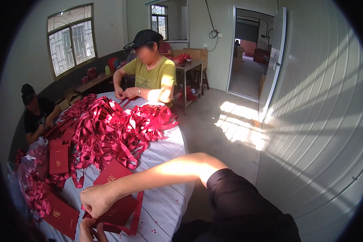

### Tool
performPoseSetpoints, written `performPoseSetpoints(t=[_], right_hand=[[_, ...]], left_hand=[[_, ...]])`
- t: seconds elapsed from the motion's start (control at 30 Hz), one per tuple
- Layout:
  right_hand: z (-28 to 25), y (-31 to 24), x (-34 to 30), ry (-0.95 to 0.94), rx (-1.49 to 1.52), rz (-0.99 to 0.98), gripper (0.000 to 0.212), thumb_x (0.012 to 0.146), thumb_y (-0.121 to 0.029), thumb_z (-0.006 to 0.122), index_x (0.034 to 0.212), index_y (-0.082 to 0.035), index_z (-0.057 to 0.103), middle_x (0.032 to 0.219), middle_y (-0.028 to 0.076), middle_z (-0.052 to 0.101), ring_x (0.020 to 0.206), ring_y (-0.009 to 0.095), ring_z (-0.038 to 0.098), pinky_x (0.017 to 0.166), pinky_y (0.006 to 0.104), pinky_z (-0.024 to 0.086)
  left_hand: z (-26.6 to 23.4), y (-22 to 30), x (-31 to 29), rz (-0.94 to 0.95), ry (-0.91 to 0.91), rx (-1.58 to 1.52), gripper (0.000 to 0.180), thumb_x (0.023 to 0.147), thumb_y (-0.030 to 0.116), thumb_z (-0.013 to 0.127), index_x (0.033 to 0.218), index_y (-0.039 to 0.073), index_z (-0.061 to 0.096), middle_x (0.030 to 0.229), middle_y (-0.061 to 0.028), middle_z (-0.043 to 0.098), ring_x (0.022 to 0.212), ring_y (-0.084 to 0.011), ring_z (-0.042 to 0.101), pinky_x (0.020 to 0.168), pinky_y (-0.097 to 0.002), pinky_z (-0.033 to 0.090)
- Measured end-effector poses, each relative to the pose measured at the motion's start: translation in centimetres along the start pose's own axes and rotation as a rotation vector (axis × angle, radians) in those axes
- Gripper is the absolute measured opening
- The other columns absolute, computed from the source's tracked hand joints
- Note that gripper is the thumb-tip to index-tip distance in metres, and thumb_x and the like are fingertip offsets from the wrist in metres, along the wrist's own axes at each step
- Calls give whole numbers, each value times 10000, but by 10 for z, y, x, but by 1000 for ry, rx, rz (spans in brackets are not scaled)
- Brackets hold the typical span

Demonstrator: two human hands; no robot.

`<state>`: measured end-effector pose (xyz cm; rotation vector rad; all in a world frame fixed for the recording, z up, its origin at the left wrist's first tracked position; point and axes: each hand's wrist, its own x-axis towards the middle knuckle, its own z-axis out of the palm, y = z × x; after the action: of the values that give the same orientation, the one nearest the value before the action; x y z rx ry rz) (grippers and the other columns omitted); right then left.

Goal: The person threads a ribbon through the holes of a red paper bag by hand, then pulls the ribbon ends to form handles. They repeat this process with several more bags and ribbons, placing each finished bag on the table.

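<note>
Reaching in from the lower right in a dark sleeve (246, 197), stretching a bare forearm (161, 171) over the white tabletop (167, 161). Curling the right hand (97, 200) into a fist at the left side of a flat red packet (117, 212), hiding anything inside the fingers. Bending the fingers of the left hand (92, 233) just below, showing only partly at the lower edge, too cut off to tell whether pinching the red ribbon (137, 211) beside them. Showing the packet lying on the tabletop, below the forearm, with the ribbon looping along its right side. Showing a gold-marked red piece (113, 171) just beyond the forearm. Farther across, showing a large heap of red ribbons (109, 129), with more red packets (59, 157) to its left. Beyond the heap, showing a co-worker in a yellow-green shirt (153, 74) handling ribbon with both hands; at the far left, showing another person in black (38, 111) bending toward the tabletop.
</note>
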<state>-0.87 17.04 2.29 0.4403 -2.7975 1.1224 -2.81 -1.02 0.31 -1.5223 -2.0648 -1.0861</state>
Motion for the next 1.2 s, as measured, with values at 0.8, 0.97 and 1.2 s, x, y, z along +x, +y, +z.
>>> performPoseSetpoints(t=[0.8, 0.97, 1.2], right_hand=[[-6, 10, 42, 409, 698, -130, 116, 655, 5, 569, 559, 69, 556, 502, 102, 560, 435, 129, 552, 403, 251, 432], [-10, 13, 43, 473, 805, -189, 136, 691, 33, 526, 573, 67, 470, 501, 109, 524, 418, 163, 567, 356, 261, 422], [-17, 7, 34, 357, 806, -42, 111, 710, 59, 518, 625, 64, 447, 587, 131, 514, 524, 224, 603, 430, 296, 461]], left_hand=[[10, 6, 13, 225, 3, 65, 233, 720, -12, 680, 947, 2, 630, 801, -151, 606, 473, -204, 445, 464, -316, 388], [12, 9, 15, 232, -8, 81, 209, 723, -17, 678, 926, -5, 634, 714, -130, 584, 477, -226, 439, 498, -338, 402], [14, 4, 7, 153, 1, 183, 195, 727, 38, 714, 909, 12, 651, 800, -115, 639, 669, -261, 579, 698, -353, 457]])
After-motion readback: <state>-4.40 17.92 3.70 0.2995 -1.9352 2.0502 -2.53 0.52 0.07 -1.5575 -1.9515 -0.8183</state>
